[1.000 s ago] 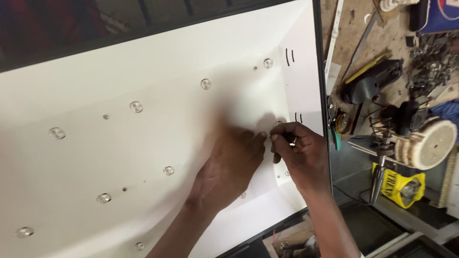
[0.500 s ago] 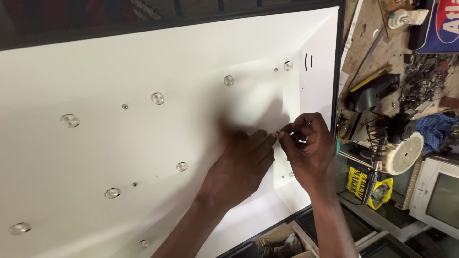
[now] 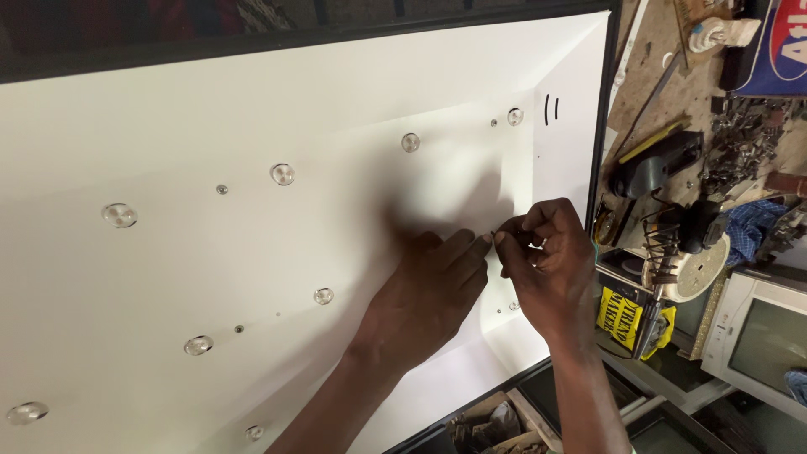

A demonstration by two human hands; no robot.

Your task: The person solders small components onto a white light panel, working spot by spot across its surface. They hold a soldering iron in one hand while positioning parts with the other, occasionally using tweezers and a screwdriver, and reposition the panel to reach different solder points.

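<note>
Left hand (image 3: 429,290) lies flat on the white sheet (image 3: 252,269), fingers spread, grip holding nothing. Right hand (image 3: 546,252) now pinches a tiny dark part, too small to identify, right at the left fingertips. A second ago the hands were apart; they've closed up, so fine work is underway below the lens (image 3: 409,142).

1. White reflector sheet (image 3: 252,277): large, lies flat in a black-edged frame, right edge folded up.
2. Clear domed lenses (image 3: 282,174) dot it in two slanted rows.
3. Small dark part (image 3: 496,233): pinched at fingertips, too small to identify.
</note>
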